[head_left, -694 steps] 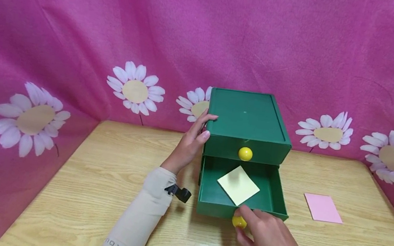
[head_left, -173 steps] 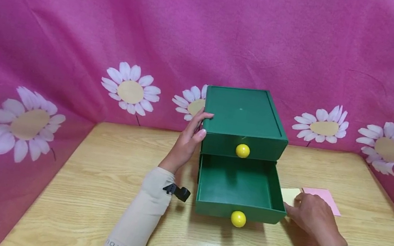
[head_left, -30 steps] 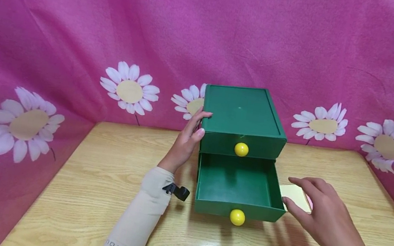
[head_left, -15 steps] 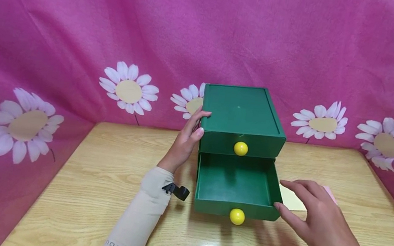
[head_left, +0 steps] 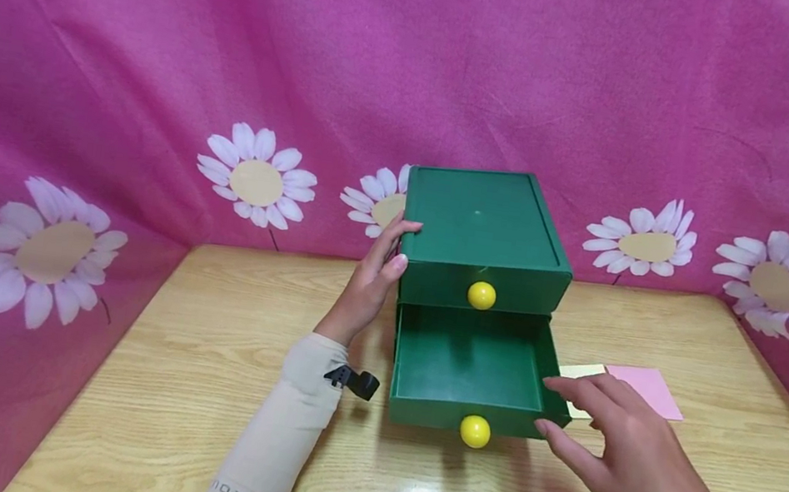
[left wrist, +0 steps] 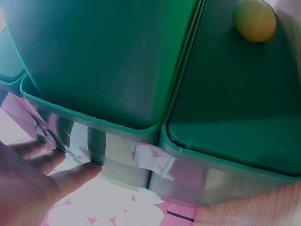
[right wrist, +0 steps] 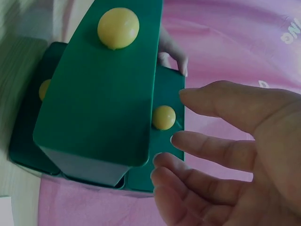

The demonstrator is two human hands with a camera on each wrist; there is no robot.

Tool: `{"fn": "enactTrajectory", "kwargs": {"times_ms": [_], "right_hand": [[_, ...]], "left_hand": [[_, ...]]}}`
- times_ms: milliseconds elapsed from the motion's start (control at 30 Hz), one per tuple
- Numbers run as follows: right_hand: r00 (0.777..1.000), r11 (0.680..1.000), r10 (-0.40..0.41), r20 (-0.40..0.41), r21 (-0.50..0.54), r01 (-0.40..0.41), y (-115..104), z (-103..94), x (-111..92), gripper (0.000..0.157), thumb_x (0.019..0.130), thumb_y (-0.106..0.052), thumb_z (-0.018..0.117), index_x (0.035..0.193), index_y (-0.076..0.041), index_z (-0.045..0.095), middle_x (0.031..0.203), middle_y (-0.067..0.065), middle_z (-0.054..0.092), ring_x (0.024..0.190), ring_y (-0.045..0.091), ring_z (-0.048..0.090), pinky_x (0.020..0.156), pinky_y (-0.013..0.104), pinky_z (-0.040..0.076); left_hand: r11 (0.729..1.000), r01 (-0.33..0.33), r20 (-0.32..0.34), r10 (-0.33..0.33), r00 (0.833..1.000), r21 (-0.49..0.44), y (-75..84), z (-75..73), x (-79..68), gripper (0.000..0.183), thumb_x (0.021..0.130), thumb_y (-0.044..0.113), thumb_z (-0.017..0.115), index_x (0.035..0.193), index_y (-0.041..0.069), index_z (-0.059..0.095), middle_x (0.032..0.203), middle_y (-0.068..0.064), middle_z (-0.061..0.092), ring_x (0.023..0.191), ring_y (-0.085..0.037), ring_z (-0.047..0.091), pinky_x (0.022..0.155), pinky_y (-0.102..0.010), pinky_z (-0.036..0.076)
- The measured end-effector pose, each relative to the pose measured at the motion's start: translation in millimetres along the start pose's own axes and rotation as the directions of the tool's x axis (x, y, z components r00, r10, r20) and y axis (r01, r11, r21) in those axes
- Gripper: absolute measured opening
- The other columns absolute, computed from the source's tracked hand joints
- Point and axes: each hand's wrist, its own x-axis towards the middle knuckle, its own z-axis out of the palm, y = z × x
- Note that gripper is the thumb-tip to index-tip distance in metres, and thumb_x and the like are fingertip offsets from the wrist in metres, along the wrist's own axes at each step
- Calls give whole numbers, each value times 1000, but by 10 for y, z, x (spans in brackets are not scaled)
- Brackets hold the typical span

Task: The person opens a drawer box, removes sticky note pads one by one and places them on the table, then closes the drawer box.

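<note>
A green drawer cabinet (head_left: 481,220) with yellow knobs stands on the table. Its pulled-out drawer (head_left: 472,366) has nothing inside; the drawer above it is closed. My left hand (head_left: 368,284) rests against the cabinet's left side, its fingers extended along the wall in the left wrist view. Near the drawer's front right corner, my right hand (head_left: 638,448) hovers with fingers and thumb spread, holding nothing. The drawer's yellow knob (head_left: 475,431) is a little left of those fingertips. A pale yellow paper square (head_left: 581,371) lies right of the drawer, partly hidden behind the right hand.
A pink paper square (head_left: 650,389) lies beside the yellow one. In the right wrist view, another drawer's knob (right wrist: 44,89) shows beyond the pulled-out drawer. Behind the wooden table (head_left: 244,292) hangs a magenta cloth (head_left: 511,61) printed with daisies.
Earlier the yellow square lay in the drawer and my right hand held its knob; later the square was on the table. Over the last second my right hand moved left toward the drawer front.
</note>
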Motion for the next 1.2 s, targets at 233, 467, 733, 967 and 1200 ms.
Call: {"fn": "enactTrajectory", "kwargs": {"times_ms": [233, 467, 733, 967, 1200], "right_hand": [[996, 995, -80, -30, 57, 82, -52, 49, -32, 38, 74, -25, 82, 108, -19, 68, 98, -13, 62, 80, 5, 55, 69, 11, 46], [996, 993, -92, 17, 79, 91, -120, 82, -42, 31, 82, -39, 75, 106, -21, 68, 97, -15, 61, 80, 2, 55, 70, 9, 46], [992, 999, -37, 120, 43, 32, -219, 120, -50, 36, 73, -26, 84, 105, -23, 69, 94, -18, 63, 81, -1, 59, 69, 21, 55], [963, 997, 45, 267, 54, -61, -264, 143, -32, 31, 79, -31, 79, 107, -25, 69, 90, -22, 64, 76, -6, 55, 68, 22, 55], [928, 992, 100, 358, 32, -120, -286, 187, -11, 35, 80, -36, 77, 112, -26, 68, 85, -25, 60, 73, -8, 53, 70, 21, 54]], "left_hand": [[1000, 0, 12, 0, 1000, -3, 282, 3, -47, 52, 96, 24, 38, 146, 9, 33, 161, -11, 10, 145, -22, 19, 116, -40, 21], [1000, 1, 8, -1, 1000, -7, 290, 7, -45, 52, 96, 26, 39, 145, 9, 34, 161, -9, 11, 145, -21, 19, 116, -40, 22], [1000, -11, 10, 11, 1000, -10, 277, 6, -45, 52, 95, 23, 38, 146, 9, 34, 161, -10, 11, 145, -21, 19, 116, -39, 20], [1000, -4, 14, 4, 1000, 0, 286, 4, -48, 52, 96, 23, 38, 146, 9, 33, 161, -10, 10, 145, -21, 18, 116, -39, 21], [1000, -12, 14, 12, 1000, -1, 290, 1, -47, 52, 96, 22, 38, 146, 7, 33, 161, -12, 11, 145, -20, 18, 116, -37, 20]]}}
